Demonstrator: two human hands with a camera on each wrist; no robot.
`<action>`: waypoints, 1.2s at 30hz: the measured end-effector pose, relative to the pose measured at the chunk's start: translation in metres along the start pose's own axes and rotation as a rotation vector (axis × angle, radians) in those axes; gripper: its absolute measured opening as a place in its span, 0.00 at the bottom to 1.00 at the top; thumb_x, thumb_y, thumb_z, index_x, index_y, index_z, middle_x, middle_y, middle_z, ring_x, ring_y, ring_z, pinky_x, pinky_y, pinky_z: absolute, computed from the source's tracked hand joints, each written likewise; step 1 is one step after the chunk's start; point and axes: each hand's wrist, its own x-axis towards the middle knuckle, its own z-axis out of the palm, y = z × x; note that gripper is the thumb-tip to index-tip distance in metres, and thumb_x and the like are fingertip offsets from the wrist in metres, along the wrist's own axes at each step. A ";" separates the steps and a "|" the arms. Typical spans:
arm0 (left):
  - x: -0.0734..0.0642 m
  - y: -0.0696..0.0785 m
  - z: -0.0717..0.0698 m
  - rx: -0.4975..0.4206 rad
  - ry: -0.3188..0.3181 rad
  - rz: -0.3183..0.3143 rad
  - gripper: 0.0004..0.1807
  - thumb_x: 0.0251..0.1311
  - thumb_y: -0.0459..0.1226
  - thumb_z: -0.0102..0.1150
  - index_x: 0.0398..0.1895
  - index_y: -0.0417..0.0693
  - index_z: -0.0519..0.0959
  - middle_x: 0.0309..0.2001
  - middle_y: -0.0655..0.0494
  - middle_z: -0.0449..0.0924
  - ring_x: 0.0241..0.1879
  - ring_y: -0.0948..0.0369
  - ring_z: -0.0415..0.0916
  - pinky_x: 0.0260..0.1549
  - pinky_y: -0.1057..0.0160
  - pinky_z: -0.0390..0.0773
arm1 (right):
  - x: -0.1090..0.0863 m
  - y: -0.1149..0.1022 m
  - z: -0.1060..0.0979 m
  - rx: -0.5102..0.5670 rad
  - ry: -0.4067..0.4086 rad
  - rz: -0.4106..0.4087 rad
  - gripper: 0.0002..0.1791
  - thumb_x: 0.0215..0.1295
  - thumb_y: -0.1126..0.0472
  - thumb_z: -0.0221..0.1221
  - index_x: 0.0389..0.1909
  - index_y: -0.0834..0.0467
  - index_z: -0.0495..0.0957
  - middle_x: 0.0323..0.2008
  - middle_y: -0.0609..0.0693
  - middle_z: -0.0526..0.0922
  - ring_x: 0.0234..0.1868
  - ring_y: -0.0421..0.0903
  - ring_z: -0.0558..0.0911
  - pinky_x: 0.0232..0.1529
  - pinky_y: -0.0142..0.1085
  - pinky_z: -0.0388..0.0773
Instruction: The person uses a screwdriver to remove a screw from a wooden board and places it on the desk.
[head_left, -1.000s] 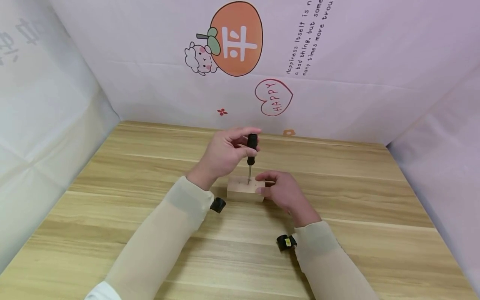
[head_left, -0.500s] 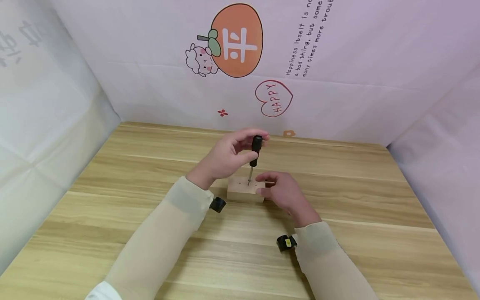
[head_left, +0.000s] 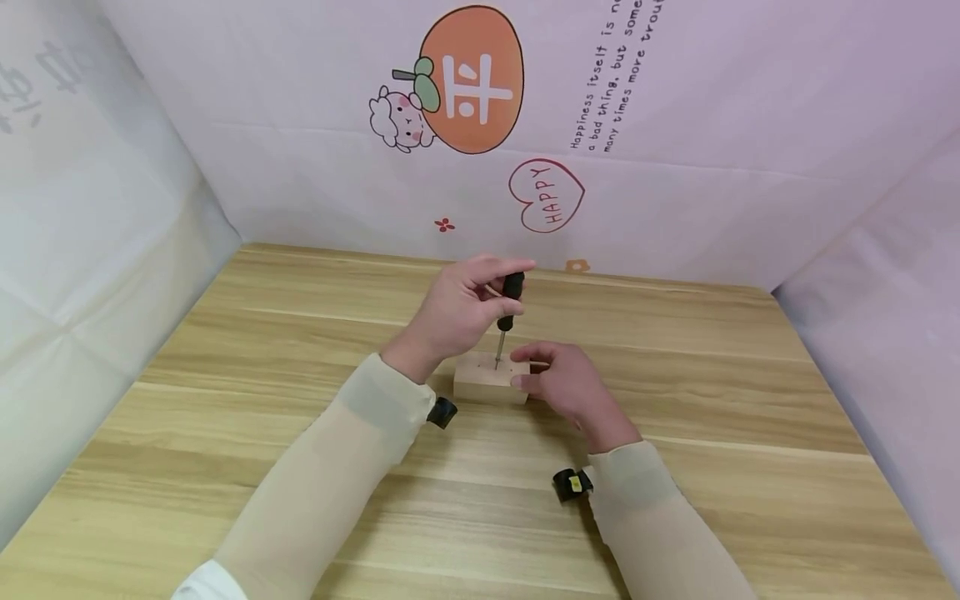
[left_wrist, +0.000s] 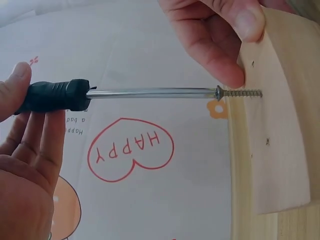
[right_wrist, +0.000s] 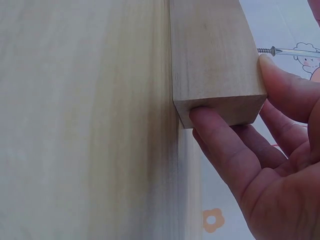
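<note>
My left hand (head_left: 450,310) holds a screwdriver by its black handle (head_left: 513,286), thumb on one side and fingers on the other. In the left wrist view the metal shaft (left_wrist: 150,93) reaches to the head of a screw (left_wrist: 242,93), whose threaded length still stands out of a pale wooden block (left_wrist: 285,175). The screwdriver leans slightly right in the head view. My right hand (head_left: 567,385) grips the block's right end; in the right wrist view the thumb lies by the top edge near the screw and a finger presses the end face (right_wrist: 230,112).
Small dark holes (left_wrist: 267,141) mark the block's top on either side of the screw. The block rests on a wood-grain table (head_left: 300,350), with a printed white cloth (head_left: 337,192) behind. Black wrist cameras (head_left: 572,484) hang under both sleeves.
The screwdriver handle has tipped a little to the right, and my left hand has shifted slightly that way, its fingers opening and closing round the handle. My right hand and the block stay put.
</note>
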 end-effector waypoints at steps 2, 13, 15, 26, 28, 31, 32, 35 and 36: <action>0.000 0.000 0.001 0.020 -0.002 0.030 0.22 0.55 0.27 0.72 0.55 0.45 0.84 0.38 0.55 0.80 0.33 0.57 0.78 0.34 0.60 0.82 | 0.000 -0.001 0.000 -0.003 -0.002 0.005 0.17 0.62 0.60 0.69 0.52 0.51 0.84 0.57 0.50 0.78 0.59 0.51 0.75 0.51 0.44 0.78; -0.001 -0.002 -0.004 -0.101 -0.114 0.030 0.21 0.64 0.25 0.62 0.60 0.39 0.78 0.48 0.48 0.79 0.44 0.56 0.80 0.46 0.56 0.81 | 0.000 -0.003 0.001 0.028 -0.012 0.010 0.17 0.63 0.61 0.69 0.53 0.52 0.83 0.57 0.51 0.78 0.56 0.51 0.75 0.48 0.42 0.80; -0.001 -0.003 -0.006 -0.207 -0.158 0.026 0.20 0.66 0.22 0.56 0.61 0.35 0.76 0.50 0.43 0.79 0.47 0.52 0.81 0.50 0.54 0.79 | 0.001 -0.002 0.002 0.032 -0.009 0.007 0.17 0.62 0.61 0.69 0.53 0.53 0.83 0.57 0.51 0.78 0.56 0.51 0.75 0.48 0.42 0.80; -0.001 0.004 -0.002 0.041 -0.003 -0.044 0.22 0.55 0.30 0.73 0.55 0.48 0.85 0.37 0.57 0.80 0.34 0.60 0.81 0.36 0.62 0.83 | 0.002 0.001 0.001 -0.021 0.005 -0.002 0.17 0.62 0.59 0.69 0.52 0.51 0.84 0.57 0.49 0.79 0.56 0.51 0.76 0.49 0.43 0.79; -0.001 0.004 -0.002 0.118 -0.011 0.012 0.23 0.54 0.32 0.74 0.56 0.48 0.84 0.36 0.57 0.76 0.32 0.61 0.78 0.33 0.63 0.81 | 0.002 0.001 0.001 -0.023 0.005 0.000 0.17 0.62 0.59 0.69 0.52 0.51 0.84 0.56 0.49 0.79 0.56 0.51 0.76 0.48 0.43 0.79; -0.001 0.003 -0.004 0.132 -0.071 0.062 0.24 0.59 0.32 0.71 0.60 0.48 0.81 0.40 0.57 0.76 0.36 0.62 0.78 0.38 0.64 0.80 | 0.002 0.001 0.001 -0.030 0.007 0.002 0.16 0.61 0.59 0.70 0.51 0.50 0.84 0.56 0.49 0.79 0.56 0.50 0.76 0.48 0.43 0.78; -0.001 0.003 -0.006 0.105 -0.101 0.062 0.24 0.61 0.30 0.68 0.62 0.47 0.80 0.42 0.57 0.78 0.40 0.62 0.79 0.41 0.63 0.80 | 0.002 0.001 0.001 -0.031 0.008 0.001 0.17 0.61 0.59 0.70 0.51 0.50 0.84 0.55 0.49 0.79 0.56 0.50 0.76 0.49 0.43 0.78; -0.002 0.002 -0.012 -0.004 -0.194 0.034 0.25 0.67 0.26 0.57 0.67 0.46 0.75 0.52 0.54 0.80 0.50 0.59 0.79 0.52 0.61 0.78 | 0.002 0.001 0.001 -0.024 0.008 0.000 0.17 0.61 0.59 0.70 0.51 0.50 0.84 0.56 0.49 0.79 0.56 0.51 0.76 0.49 0.44 0.78; -0.002 0.002 -0.013 -0.043 -0.212 0.020 0.25 0.68 0.25 0.55 0.67 0.45 0.74 0.53 0.52 0.80 0.51 0.57 0.80 0.53 0.60 0.77 | 0.002 0.001 0.001 -0.021 0.008 0.003 0.17 0.61 0.60 0.70 0.51 0.50 0.84 0.55 0.49 0.79 0.56 0.51 0.76 0.49 0.43 0.78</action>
